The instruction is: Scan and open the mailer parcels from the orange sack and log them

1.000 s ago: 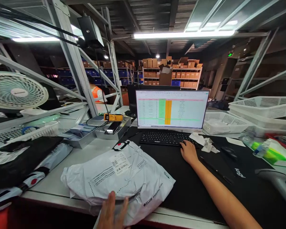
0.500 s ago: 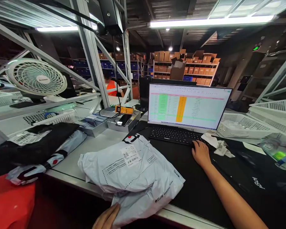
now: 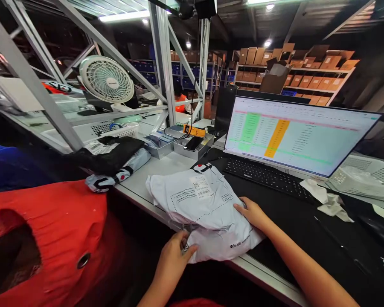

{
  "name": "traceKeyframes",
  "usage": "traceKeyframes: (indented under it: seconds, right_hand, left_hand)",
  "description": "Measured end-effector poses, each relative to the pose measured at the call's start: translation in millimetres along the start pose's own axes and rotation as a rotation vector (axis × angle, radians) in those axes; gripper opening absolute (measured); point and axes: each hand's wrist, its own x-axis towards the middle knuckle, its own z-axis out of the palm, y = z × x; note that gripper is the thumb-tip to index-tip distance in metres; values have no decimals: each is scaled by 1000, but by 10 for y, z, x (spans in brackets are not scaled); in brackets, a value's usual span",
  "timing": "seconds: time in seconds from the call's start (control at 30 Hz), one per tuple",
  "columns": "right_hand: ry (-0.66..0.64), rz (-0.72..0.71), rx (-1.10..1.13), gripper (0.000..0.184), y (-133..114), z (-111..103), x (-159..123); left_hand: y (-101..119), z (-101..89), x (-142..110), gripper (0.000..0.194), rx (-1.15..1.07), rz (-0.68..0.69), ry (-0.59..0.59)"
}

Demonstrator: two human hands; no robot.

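A white plastic mailing bag (image 3: 208, 213) with a printed barcode label (image 3: 201, 186) lies across the front edge of the desk. My left hand (image 3: 174, 251) pinches its loose near edge between thumb and fingers. At the bag's right side, my right hand (image 3: 251, 213) grips the edge, thumb on top and some fingers hidden beneath. The plastic is creased and bunched near my left hand. Just beyond the bag is the black keyboard (image 3: 265, 177), below a monitor (image 3: 297, 134) showing a coloured spreadsheet.
Black and grey parcels (image 3: 118, 157) are piled to the left, above a large red sack (image 3: 51, 230). Metal trays (image 3: 161, 149) with cards and a phone (image 3: 193, 143) stand behind the bag. Crumpled tissue (image 3: 334, 207) and a pen (image 3: 329, 232) lie on the right. A fan (image 3: 107, 81) stands farther back.
My right hand has left the keyboard area and taken the bag's right edge. My left hand has shifted its hold along the near edge. The view has turned left, showing more of the red sack.
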Motion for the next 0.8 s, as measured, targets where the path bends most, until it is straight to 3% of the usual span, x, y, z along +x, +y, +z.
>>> traceKeyframes:
  seconds: [0.1,0.2,0.33,0.4,0.5,0.63,0.73,0.8]
  right_hand:
    - [0,56,-35,34,-102,-4,40]
    - [55,136,-132,33,-151,-73,55]
    - [111,166,-284,34,-198,-190,140]
    - [104,160,-333,34,-228,-262,223]
    - [98,128,-367,33,-341,-393,319]
    - [91,-100,-325,40,-725,-439,169]
    - [-89,-368,-250,63,-1066,-227,-147]
    - [-219,-464,-215,81,-1215,-28,-340]
  left_hand:
    - [25,14,9,15,-19,-31,-91]
    - [46,53,-93,19,-68,24,-78]
    - [110,145,-366,29,-35,326,-75]
    - [157,185,-467,30,-15,456,-148]
    - [218,235,-508,23,-24,524,-321]
    - [221,351,-456,15,-61,425,-501]
    - [190,474,-431,16,-61,319,-525]
    - [184,528,-426,15,-57,312,-555]
